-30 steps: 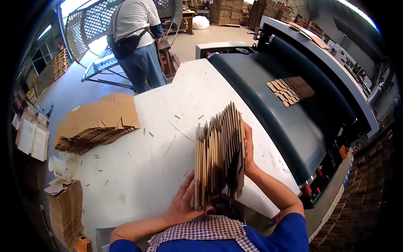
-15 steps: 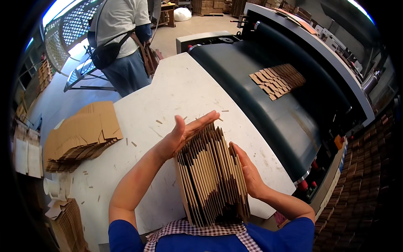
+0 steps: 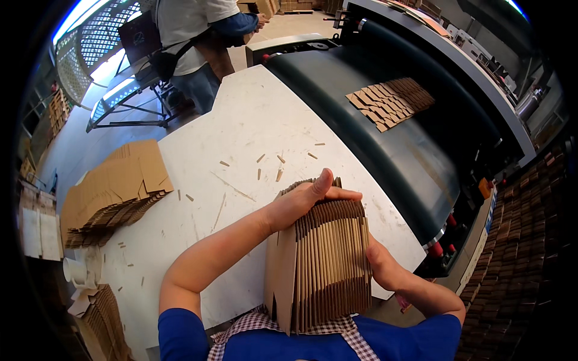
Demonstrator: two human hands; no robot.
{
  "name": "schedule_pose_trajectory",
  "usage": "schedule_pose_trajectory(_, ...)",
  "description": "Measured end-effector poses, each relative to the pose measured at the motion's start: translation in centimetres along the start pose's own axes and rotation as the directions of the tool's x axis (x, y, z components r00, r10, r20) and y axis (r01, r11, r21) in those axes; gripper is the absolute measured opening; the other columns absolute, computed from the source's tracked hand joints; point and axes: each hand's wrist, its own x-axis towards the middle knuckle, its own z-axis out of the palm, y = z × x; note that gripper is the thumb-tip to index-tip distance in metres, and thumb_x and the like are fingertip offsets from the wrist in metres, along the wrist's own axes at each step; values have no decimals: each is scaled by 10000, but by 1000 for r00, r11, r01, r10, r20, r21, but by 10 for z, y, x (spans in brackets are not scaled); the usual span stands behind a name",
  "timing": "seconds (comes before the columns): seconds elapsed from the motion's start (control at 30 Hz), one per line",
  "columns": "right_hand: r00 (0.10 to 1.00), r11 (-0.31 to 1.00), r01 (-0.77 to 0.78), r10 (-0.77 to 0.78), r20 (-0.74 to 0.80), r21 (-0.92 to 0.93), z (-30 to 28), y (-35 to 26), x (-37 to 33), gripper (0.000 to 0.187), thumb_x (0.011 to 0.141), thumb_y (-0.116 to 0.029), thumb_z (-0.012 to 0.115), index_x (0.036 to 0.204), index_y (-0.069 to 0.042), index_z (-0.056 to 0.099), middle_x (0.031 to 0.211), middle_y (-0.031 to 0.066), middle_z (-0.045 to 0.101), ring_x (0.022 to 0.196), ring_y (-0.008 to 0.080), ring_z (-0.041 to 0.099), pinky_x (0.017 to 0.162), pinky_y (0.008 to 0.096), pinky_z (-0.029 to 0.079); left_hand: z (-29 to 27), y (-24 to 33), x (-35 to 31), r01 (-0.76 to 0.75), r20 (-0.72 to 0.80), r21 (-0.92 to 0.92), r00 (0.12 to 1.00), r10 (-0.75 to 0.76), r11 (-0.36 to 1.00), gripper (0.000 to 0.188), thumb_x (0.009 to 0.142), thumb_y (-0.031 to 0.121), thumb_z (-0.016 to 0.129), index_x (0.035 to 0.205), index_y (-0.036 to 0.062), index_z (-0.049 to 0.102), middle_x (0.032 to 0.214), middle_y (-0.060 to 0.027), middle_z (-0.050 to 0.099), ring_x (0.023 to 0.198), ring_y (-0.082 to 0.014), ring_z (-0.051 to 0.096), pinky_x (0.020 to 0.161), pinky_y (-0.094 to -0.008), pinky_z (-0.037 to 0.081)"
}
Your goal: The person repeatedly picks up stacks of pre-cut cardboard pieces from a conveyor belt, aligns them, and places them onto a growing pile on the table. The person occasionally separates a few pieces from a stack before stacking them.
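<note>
- The stack of brown cardboard pieces stands at lower centre, sheets on edge side by side; its near end overlaps the checked apron, though whether the body braces it I cannot tell.
- The left hand lies across the stack's far end, palm flat, fingers extended together and thumb raised: pinching nothing, probably evening that end.
- The right hand sits against the stack's right side, likely to keep the sheets from fanning out; its fingers are mostly hidden, so I cannot tell how firmly it grips.
- Small cardboard scraps are strewn over the white table, mid-frame.
- Another cardboard pile leans in overlapping layers at left, perhaps for easy reach.
- Overlapping pieces lie fanned on the dark belt, upper right.
</note>
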Motion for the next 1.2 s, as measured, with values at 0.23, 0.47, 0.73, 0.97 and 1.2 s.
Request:
schedule_pose_trajectory(0.23,996,997,-80,80,-42,7,-4,2,-6,884,1014,-656,272,1570,17,133,1607,177,227,1492,277,201,1213,409,157,-13,6,-41,-336,-532,548,567,629,766,654,1101,449,233,1095,-32,677,1200,-169,666,1183,-264,596,1082,-356,391)
schedule_pose_trajectory(0.47,949,947,-302,309,-61,109,3,2,-8,831,1024,-645,215,1512,25,283,1479,160,435,1368,251,419,1149,384,313,42,-59,-145,52,-674,580,590,444,813,389,953,185,679,1292,60,535,1126,-87,546,1003,-192,574,844,-336,510)
schedule_pose_trajectory(0.73,952,904,-287,306,-9,317,29,-5,37,934,935,-766,300,1528,-45,273,1469,213,434,1357,364,455,1100,508,414,70,-39,-176,225,-632,653,688,356,723,565,977,290,617,1493,134,447,1260,-176,498,1091,-337,582,881,-388,553)
schedule_pose_trajectory(0.97,987,653,-15,-111,116,758,58,50,110,786,983,-687,281,1529,-123,330,1498,162,426,1315,315,501,1050,478,476,59,23,-163,490,-363,871,706,608,-49,616,925,550,602,1338,93,615,982,-161,552,834,-292,577,621,-355,560)
schedule_pose_trajectory(1.2,966,990,-16,52,-252,140,-9,53,99,530,1034,-414,467,1421,-53,500,1409,144,543,1247,250,558,1013,397,475,26,-17,-116,355,-211,930,733,647,-100,641,940,607,526,1212,47,678,984,-139,602,859,-281,575,594,-346,545)
